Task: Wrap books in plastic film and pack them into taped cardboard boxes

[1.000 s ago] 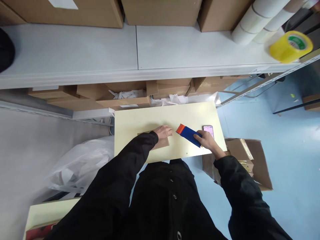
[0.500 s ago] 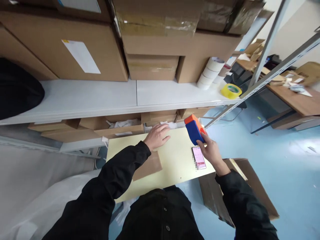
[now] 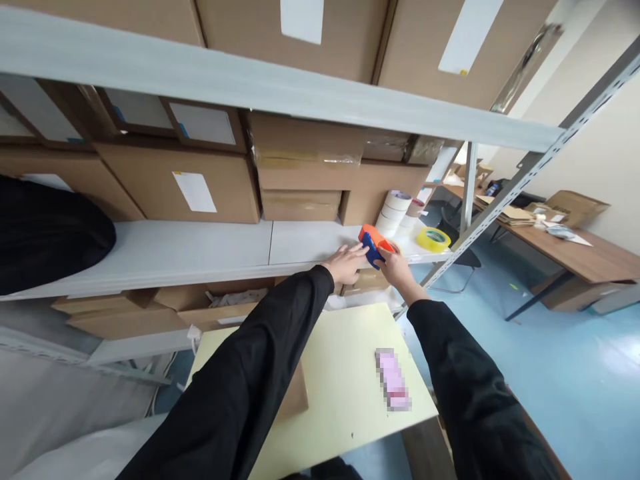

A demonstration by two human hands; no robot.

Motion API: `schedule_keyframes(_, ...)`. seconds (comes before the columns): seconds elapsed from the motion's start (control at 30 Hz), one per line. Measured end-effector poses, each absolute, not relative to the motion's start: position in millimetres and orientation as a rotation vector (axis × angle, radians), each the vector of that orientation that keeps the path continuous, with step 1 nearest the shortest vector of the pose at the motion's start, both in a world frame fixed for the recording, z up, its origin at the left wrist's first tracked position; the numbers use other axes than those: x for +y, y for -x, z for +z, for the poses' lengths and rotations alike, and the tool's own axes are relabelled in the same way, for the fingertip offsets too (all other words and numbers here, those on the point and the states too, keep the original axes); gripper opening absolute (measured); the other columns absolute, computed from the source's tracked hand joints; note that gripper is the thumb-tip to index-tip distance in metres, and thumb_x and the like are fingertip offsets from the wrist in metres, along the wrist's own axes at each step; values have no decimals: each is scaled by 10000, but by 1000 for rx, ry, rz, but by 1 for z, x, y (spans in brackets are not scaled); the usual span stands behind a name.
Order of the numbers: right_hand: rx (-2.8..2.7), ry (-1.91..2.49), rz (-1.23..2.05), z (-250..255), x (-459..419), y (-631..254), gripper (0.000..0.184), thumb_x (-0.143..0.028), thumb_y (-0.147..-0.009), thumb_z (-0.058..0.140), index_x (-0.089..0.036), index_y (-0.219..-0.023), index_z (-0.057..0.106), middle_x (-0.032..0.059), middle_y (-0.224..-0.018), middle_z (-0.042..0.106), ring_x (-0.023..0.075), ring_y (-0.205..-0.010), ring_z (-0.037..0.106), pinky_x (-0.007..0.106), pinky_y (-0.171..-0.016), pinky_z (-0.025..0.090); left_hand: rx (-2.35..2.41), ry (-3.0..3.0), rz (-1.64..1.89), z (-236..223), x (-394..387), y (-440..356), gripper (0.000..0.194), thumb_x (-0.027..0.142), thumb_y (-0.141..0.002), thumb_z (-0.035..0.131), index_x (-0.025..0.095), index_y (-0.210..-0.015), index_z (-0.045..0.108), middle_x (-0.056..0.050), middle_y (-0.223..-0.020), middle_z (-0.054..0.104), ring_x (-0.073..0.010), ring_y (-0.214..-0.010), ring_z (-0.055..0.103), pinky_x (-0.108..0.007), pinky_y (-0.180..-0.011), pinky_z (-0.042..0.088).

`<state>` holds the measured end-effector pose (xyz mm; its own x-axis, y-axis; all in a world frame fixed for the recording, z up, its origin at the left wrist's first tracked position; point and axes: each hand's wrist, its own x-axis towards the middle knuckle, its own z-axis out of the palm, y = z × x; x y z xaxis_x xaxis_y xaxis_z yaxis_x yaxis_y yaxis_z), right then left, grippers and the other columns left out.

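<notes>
Two hands meet on a blue-and-orange dispenser [image 3: 374, 253], apparently for tape, at the front of a grey shelf [image 3: 220, 243]. Moments ago only the right hand [image 3: 397, 269] has it, held over the pale desk [image 3: 345, 347] at six o'clock; now it is up at shelf height, and the left hand [image 3: 346, 265] has swung across to join it. The change suggests that the handling centres on the dispenser itself, with the desk left aside for the moment.

The right hand pinches the dispenser's near right end between thumb and fingers. The left hand stretches its fingers onto the opposite side; whether it also pinches cannot be told, nor whether the dispenser touches the shelf.

By count, taken clockwise from the single dispenser: what looks like three white rolls [image 3: 395, 213] in the front stack at one o'clock, others behind being too hidden to number; one yellow tape roll [image 3: 434, 240] at three; one phone [image 3: 393, 380], its screen blurred out, at six; one brown cardboard piece [image 3: 299, 395], partly behind the left sleeve [image 3: 260, 353], at seven; one black bundle [image 3: 50, 233] at nine.
</notes>
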<state>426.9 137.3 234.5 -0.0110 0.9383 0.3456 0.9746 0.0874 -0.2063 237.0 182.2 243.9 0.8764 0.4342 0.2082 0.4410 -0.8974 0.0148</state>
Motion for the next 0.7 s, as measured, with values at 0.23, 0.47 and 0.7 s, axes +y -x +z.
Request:
schedule_keyframes(0.23, -2064, 1765, -292, 220, 175, -433, 292, -121, -835, 484, -125, -1092, 621, 178, -1078, 669, 287, -1154, 537, 427, -1009, 393, -753, 2929, -233, 243, 192, -245, 438, 219, -768, 524, 167, -1200, 575, -142, -1434, 450, -287, -1351, 365, -488, -1018, 360)
schedule_keyframes(0.47, -1877, 1682, -440, 174, 116, -412, 516, -197, -873, 445, -136, -1382, 390, 196, -1411, 431, 323, -1319, 373, 544, -1059, 311, -946, 3115, -431, 197, 150, -175, 439, 339, -831, 518, 180, -1240, 543, -119, -1359, 534, -257, -1274, 475, -390, -1036, 369)
schedule_keyframes(0.7, -1963, 1714, 625, 24, -9, -343, 495, -263, -862, 483, -148, -1342, 449, 172, -1160, 596, 252, -939, 638, 444, -859, 513, -2400, 2713, -50, 45, 41, -2, 553, 366, -826, 517, 76, -1295, 482, -221, -1334, 531, -324, -1252, 498, -386, -1017, 386)
